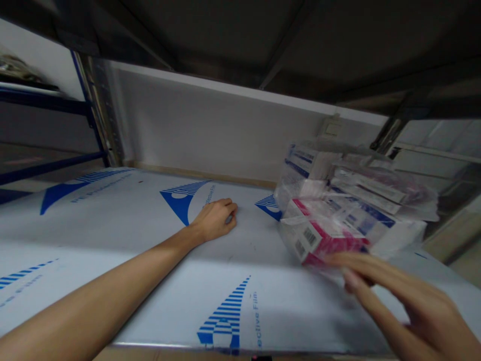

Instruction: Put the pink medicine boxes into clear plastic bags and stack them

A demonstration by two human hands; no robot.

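My left hand [216, 219] rests on the film-covered shelf surface [150, 286], its fingers curled in a loose fist with nothing visible in them. To the right sits a clear plastic bag [296, 228] holding several boxes. A pink and white box [326, 233] with barcodes faces me at the front of it. White boxes with blue print [361, 215] lie behind and above. My right hand [398, 296], smeared by motion, has its fingers stretched out at the lower front corner of the pink box. Thumb and fingers look apart; whether they touch the plastic is unclear.
A dark shelf [263, 45] spans low overhead. Behind stands a pale wall [210, 125] with a switch-like fitting [331, 128]. Metal uprights [99, 110] flank the shelf, and a blue rack [48, 103] stands at the left. The shelf's front edge runs along the bottom.
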